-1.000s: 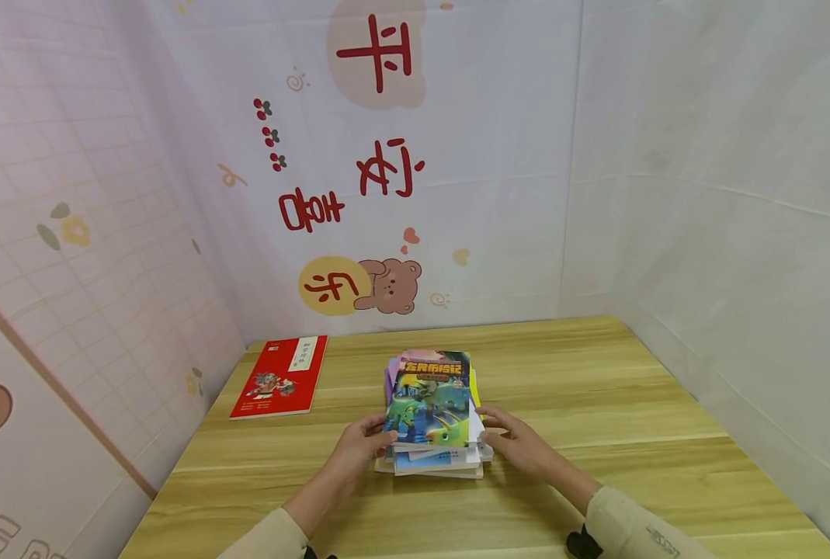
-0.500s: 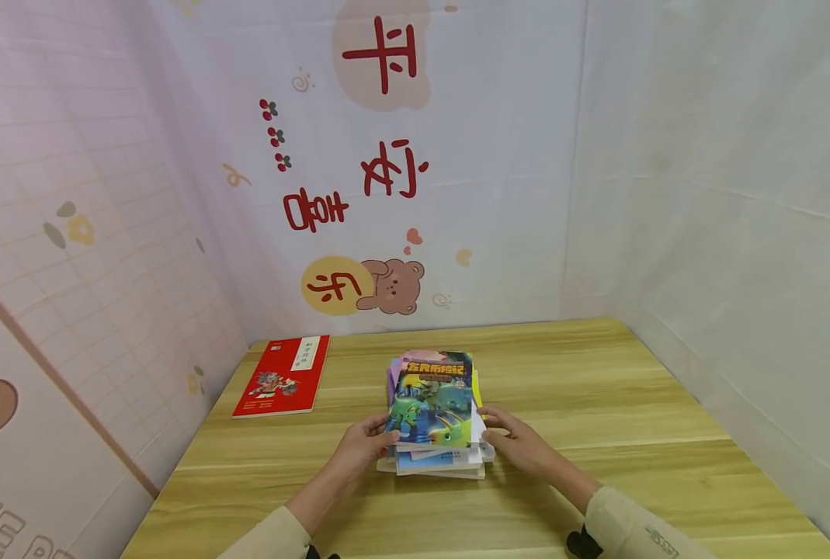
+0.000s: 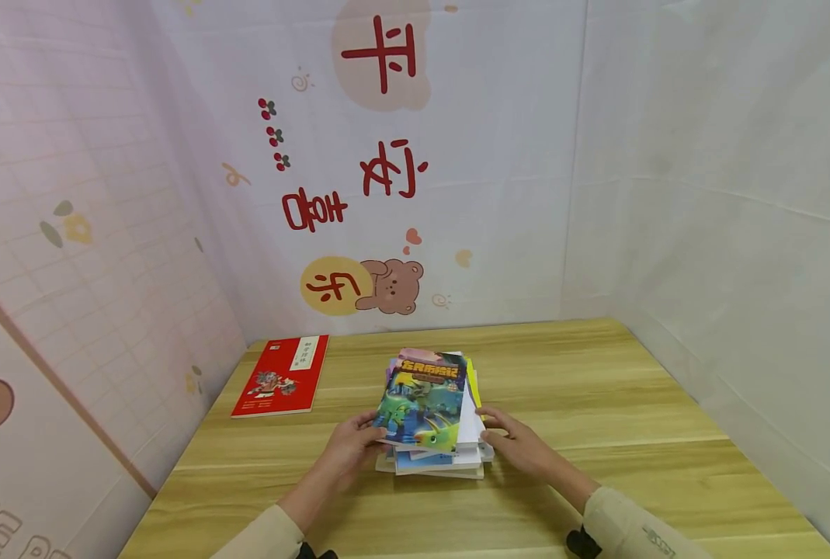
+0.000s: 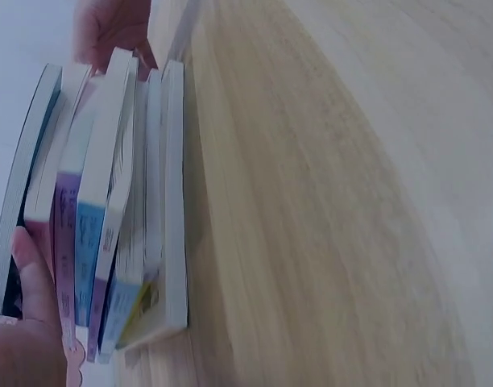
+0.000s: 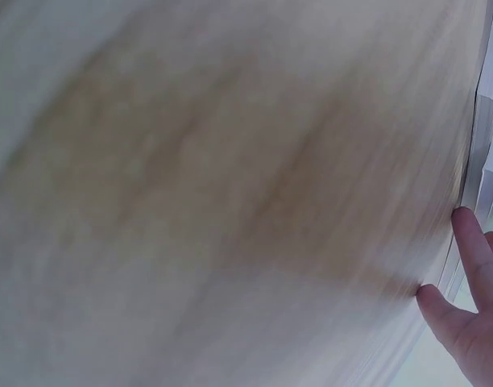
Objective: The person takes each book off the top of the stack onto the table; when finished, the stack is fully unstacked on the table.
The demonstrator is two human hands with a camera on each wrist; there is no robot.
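Note:
A comic book (image 3: 425,400) with dinosaurs on its cover lies on top of a stack of books (image 3: 439,460) in the middle of the table. My left hand (image 3: 350,442) grips the comic book by its left edge. In the left wrist view, the comic book (image 4: 22,193) leans a little away from the spines below, with a finger of the left hand (image 4: 37,298) at its edge. My right hand (image 3: 515,446) touches the right side of the stack with extended fingers. Some of its fingers are hidden in the head view.
A red book (image 3: 282,380) lies flat at the back left of the wooden table (image 3: 596,404). Printed cloth walls (image 3: 498,194) close in the table at the back, left and right.
My left hand has shifted slightly left, and the comic book has slid left and turned a little, baring more white pages beneath its right side. The right hand stays in place.

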